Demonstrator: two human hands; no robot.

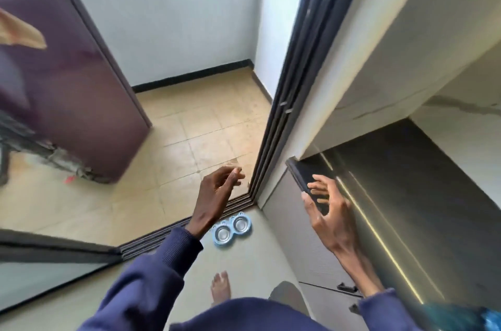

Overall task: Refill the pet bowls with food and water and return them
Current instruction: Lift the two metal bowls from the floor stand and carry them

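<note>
navy sleeves lead to my left hand [217, 195] and right hand [326, 208], both empty with fingers spread. below them i see the blue double pet bowl [231, 229] on the floor [257, 257], beside the door track [168, 233].

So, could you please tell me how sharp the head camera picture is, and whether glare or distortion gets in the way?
Head view: wide-angle bending bows the door frame; motion blur softens the left hand and right hand; a bright glare streak runs along the dark countertop; the double pet bowl on the floor is small but readable.
</note>
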